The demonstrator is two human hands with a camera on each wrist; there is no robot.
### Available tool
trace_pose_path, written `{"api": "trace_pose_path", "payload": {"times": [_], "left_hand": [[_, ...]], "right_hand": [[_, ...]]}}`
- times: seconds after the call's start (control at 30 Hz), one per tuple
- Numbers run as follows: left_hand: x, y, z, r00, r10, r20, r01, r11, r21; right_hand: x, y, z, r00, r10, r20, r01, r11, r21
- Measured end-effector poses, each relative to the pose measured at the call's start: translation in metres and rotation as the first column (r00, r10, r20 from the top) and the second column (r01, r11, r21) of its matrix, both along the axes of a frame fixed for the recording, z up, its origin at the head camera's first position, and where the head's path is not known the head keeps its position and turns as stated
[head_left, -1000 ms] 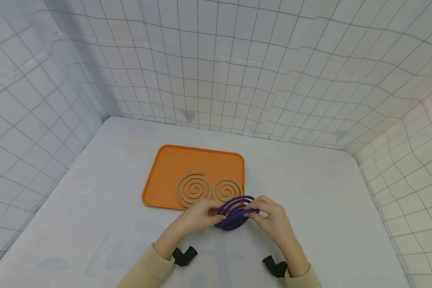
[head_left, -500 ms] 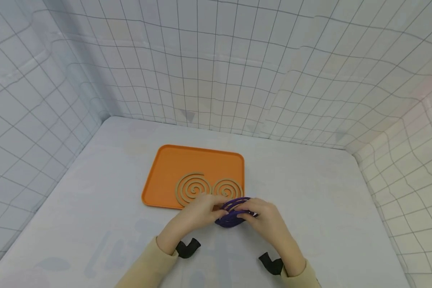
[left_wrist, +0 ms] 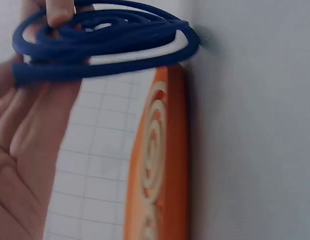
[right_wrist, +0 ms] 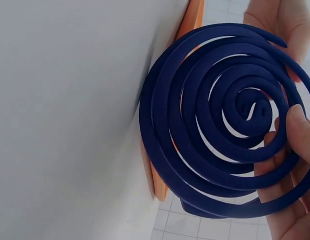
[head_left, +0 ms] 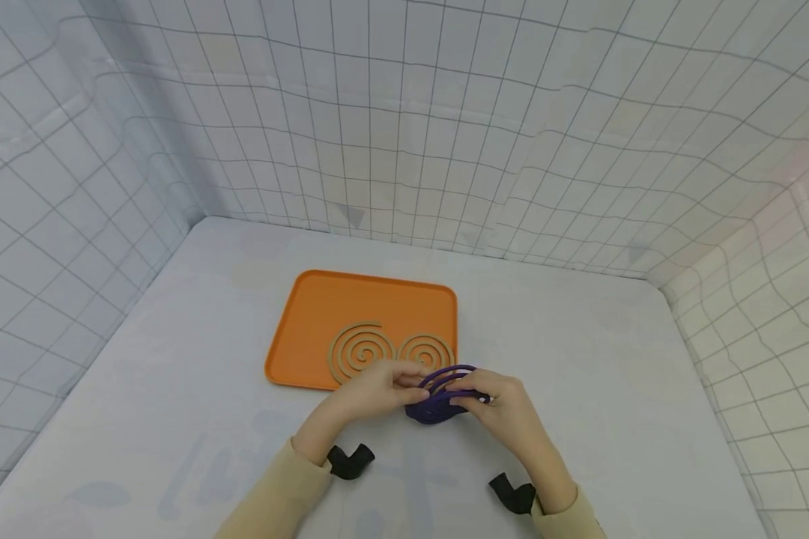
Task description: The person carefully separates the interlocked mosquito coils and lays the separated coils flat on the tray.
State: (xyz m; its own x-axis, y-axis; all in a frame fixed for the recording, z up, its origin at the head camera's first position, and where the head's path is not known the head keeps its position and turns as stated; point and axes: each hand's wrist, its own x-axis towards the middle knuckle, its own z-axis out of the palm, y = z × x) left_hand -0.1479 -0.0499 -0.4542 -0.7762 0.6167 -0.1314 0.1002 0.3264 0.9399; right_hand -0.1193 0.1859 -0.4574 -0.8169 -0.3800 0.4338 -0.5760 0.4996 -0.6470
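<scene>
A dark purple mosquito coil (head_left: 434, 410), seeming layered as a paired set of spirals, is held above the table near the tray's front right corner. My right hand (head_left: 502, 408) pinches its right side, thumb on one face and fingers behind it in the right wrist view. At the coil's left edge, my left hand (head_left: 377, 389) grips with thumb and fingers. The left wrist view shows the coil (left_wrist: 104, 47) nearly edge-on. Two tan mosquito coils (head_left: 340, 359) lie side by side on the orange tray (head_left: 371, 292), their near edges partly hidden by the left hand and purple coil.
White table surface (head_left: 580, 344) surrounds the tray. Behind and at both sides hang white grid-patterned curtains (head_left: 438, 135). Black elbow-shaped pieces (head_left: 352, 462) sit at each wrist, beside the beige sleeves (head_left: 279, 486).
My left hand has shifted slightly up and right along the coil. My right hand moved left, then back right, and the coil's tilt changed a little. The tray and tan coils stay put.
</scene>
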Motion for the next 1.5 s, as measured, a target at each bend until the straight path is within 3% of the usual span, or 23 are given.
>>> {"api": "trace_pose_path", "payload": {"times": [0.1,0.2,0.37,0.47,0.6,0.77,1.0,1.13,1.27,1.5], "left_hand": [[-0.005,-0.004,-0.009,0.994,-0.018,0.107,0.01,0.997,0.071],[-0.008,-0.006,-0.011,0.988,-0.035,0.153,0.019,0.995,0.101],[-0.009,-0.003,-0.003,0.999,-0.045,0.008,0.045,0.999,0.009],[-0.009,0.001,0.005,0.994,-0.06,-0.09,0.055,0.997,-0.057],[-0.009,0.003,0.011,0.986,-0.079,-0.149,0.066,0.993,-0.093],[-0.009,0.003,0.014,0.987,-0.057,-0.153,0.043,0.994,-0.096],[-0.009,0.006,0.007,0.999,0.034,-0.02,-0.034,0.999,-0.022],[-0.007,0.002,0.001,0.999,0.017,0.047,-0.02,0.998,0.066],[-0.004,-0.004,-0.003,0.997,-0.025,0.067,0.016,0.991,0.136],[0.001,-0.006,-0.004,1.0,0.019,0.017,-0.02,0.994,0.105]], "right_hand": [[0.0,0.001,-0.001,1.0,0.009,0.006,-0.009,1.0,-0.01],[0.0,0.002,-0.001,1.0,0.017,-0.007,-0.017,1.0,-0.007],[-0.001,-0.002,0.004,0.994,0.015,-0.104,-0.006,0.996,0.09],[0.0,-0.008,0.01,0.981,0.055,-0.187,-0.022,0.984,0.176],[0.001,-0.016,0.015,0.967,0.107,-0.232,-0.05,0.97,0.24],[0.002,-0.015,0.014,0.994,0.061,-0.095,-0.045,0.986,0.159],[0.0,-0.009,-0.002,0.997,0.031,0.067,-0.029,0.999,-0.037],[0.001,-0.008,-0.009,0.995,0.023,0.098,-0.013,0.995,-0.097],[0.002,-0.008,-0.012,0.995,0.024,0.094,-0.012,0.992,-0.122],[0.004,-0.008,-0.008,0.994,0.027,0.11,-0.016,0.995,-0.099]]}}
